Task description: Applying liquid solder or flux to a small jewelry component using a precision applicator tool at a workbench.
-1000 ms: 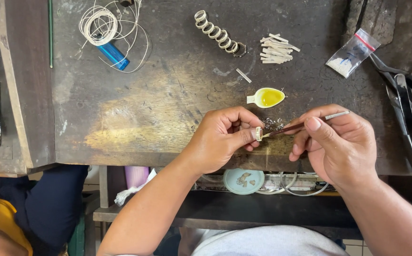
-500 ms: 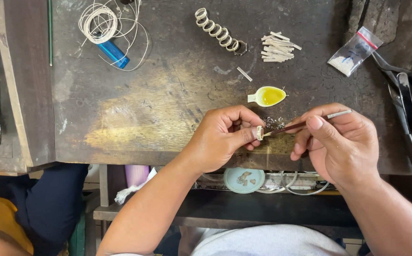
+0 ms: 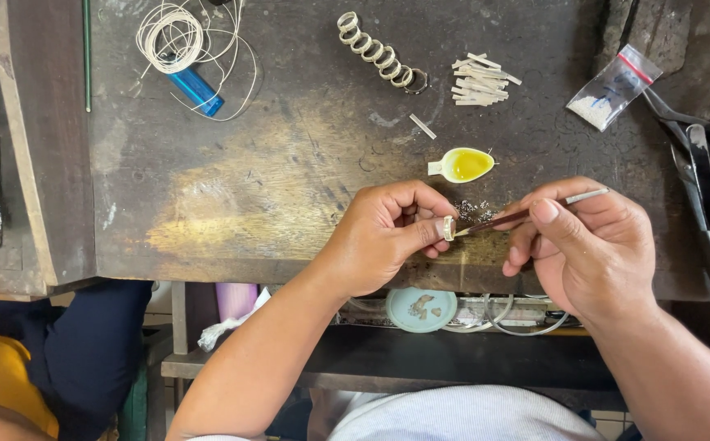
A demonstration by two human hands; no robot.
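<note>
pinching a small silver ring (image 3: 449, 228) over the near edge of a worn workbench (image 3: 232, 180), the left hand (image 3: 387, 237) clamps it between thumb and forefinger.
the right hand (image 3: 592, 245) closes on a thin brush (image 3: 526, 215), tip touching the ring; a small spoon-shaped dish of yellow liquid (image 3: 462, 164) sits just beyond.

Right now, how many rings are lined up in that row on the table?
7, I think: the row of rings runs slantwise across the bench's top middle, left of the white strips. They overlap, so one may hide.
</note>
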